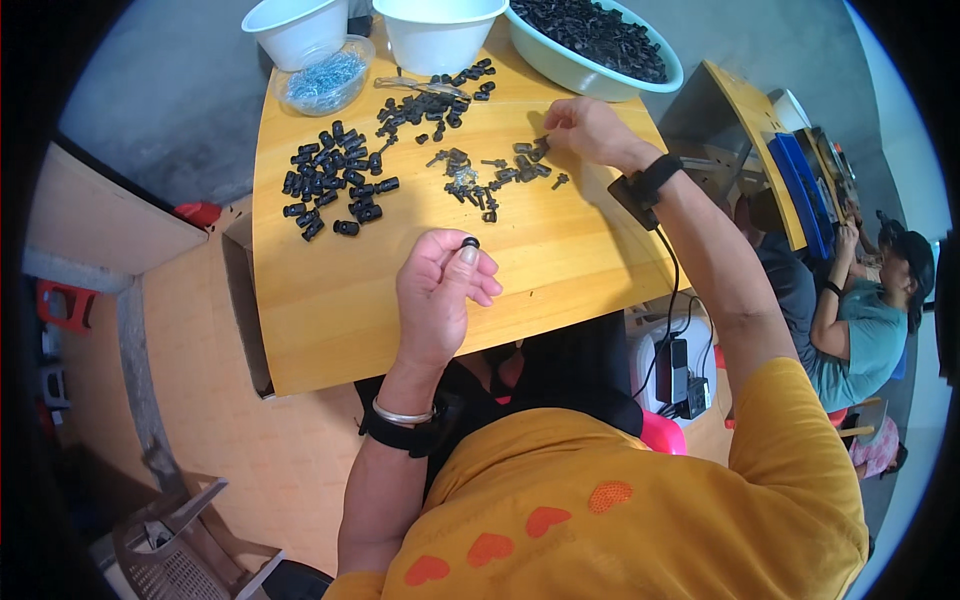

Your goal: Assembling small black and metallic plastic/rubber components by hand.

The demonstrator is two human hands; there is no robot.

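Over the near part of the wooden table, my left hand [440,290] pinches a small black plastic piece [470,242] between thumb and forefinger; most of it is covered. My right hand [592,130] reaches to the table's right side, its fingers drawn together beside a cluster of black pieces [525,172]. Whatever its fingertips hold is hidden. Between the hands lie loose black stemmed plungers [470,193] around a little heap of silver springs [463,175]. Further left is a pile of black barrel-shaped pieces [335,170], like cord-lock bodies. More black pieces [425,105] lie behind, by clear tweezers [420,86].
At the table's far edge stand a clear tub of springs [328,78], two white bowls [298,30] [440,40] and a pale basin [672,75] heaped with black parts. A black cable [672,270] hangs from my right wrist. A person [865,330] sits at another table on the right.
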